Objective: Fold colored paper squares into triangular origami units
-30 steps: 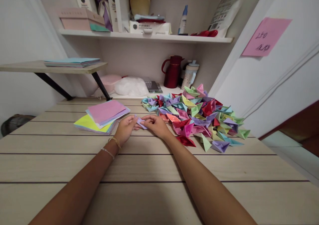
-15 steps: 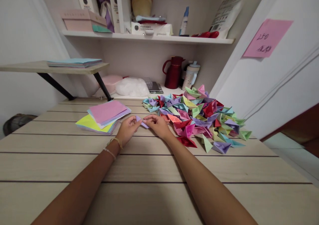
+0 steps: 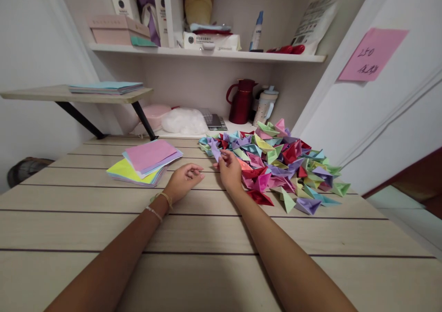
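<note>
My right hand (image 3: 229, 171) pinches a small folded lilac paper piece (image 3: 216, 150) and holds it at the near left edge of a big pile of folded coloured paper shapes (image 3: 276, 162). My left hand (image 3: 183, 182) rests on the wooden table (image 3: 193, 229) with its fingers loosely curled and nothing in it, just left of my right hand. A stack of flat coloured paper sheets (image 3: 145, 161), pink on top and yellow below, lies to the left of my left hand.
Behind the pile stand a dark red jug (image 3: 241, 100) and a pale bottle (image 3: 265, 105). A side shelf (image 3: 76, 93) with papers juts out at the left. A high shelf (image 3: 207, 53) carries boxes. A pink note (image 3: 371, 54) sticks on the right wall.
My left hand let go of the lilac piece and settled on the table. My right hand carried the piece up and right to the edge of the pile.
</note>
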Available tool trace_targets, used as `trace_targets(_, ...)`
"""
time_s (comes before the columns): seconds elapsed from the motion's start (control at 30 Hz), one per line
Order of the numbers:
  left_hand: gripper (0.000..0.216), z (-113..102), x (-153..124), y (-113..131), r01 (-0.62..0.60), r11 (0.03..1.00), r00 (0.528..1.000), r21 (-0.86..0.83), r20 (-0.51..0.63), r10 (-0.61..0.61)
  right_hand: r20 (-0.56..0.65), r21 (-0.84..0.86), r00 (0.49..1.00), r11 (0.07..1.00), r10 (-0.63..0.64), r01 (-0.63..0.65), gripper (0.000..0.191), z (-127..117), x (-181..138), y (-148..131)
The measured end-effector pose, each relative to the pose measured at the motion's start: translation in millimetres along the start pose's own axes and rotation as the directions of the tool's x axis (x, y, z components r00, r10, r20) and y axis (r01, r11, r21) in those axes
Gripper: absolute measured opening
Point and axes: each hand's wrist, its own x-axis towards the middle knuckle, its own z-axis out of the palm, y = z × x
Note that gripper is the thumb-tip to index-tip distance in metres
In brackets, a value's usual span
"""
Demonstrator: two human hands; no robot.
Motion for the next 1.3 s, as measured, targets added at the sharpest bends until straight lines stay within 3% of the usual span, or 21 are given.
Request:
trace_targets(0.1,0.030,0.0,-0.1,-1.8,-0.020,0.998,1.000,0.061,0.025,0.018,0.004,0.012,1.000,1.000,0.003,-0.003,0.038,0.3,-0.3,-2.1)
trace_targets(0.2,0.029,-0.3,0.2,-3.1,-0.041,0.993,0.998,0.115,0.048,0.036,0.002,-0.081,1.000,0.996,-0.031,0.031,0.039,-0.7,-0.4,-5.2)
trace_targets(0.4,0.027,-0.4,-0.4,-1.9,-0.049,0.993,0.998,0.106,0.045,0.044,-0.129,-0.415,0.951,0.886,-0.281,0.206,0.027,-5.8,-6.6,-19.8)
trace_targets(0.57,0.023,-0.7,-0.2,-2.0,-0.062,0.991,0.997,0.120,0.045,0.057,-0.354,-0.540,0.910,0.842,-0.217,-0.010,0.026,-9.0,-14.1,-29.7)
trace_targets(0.73,0.023,-0.5,0.1,-2.6,-0.058,0.991,0.997,0.116,0.055,0.052,-0.220,-0.597,0.970,0.801,-0.105,-0.049,0.023,-9.6,-14.3,-21.5)
trace_targets(0.9,0.022,-0.5,-0.1,-2.6,-0.068,0.987,0.996,0.146,0.063,0.059,-0.214,-0.604,0.966,0.796,-0.144,-0.015,0.019,-10.2,-13.0,-15.3)
trace_targets(1.13,0.022,-1.4,0.6,-4.0,-0.084,0.981,0.995,0.174,0.074,0.072,-0.161,-0.541,0.987,0.838,-0.013,-0.077,0.024,-10.7,-6.9,-15.8)
trace_targets(1.3,0.023,-1.8,1.0,-4.0,-0.088,0.970,0.994,0.226,0.088,0.069,-0.194,-0.546,0.980,0.835,-0.047,-0.068,0.023,-8.2,-6.6,-17.1)
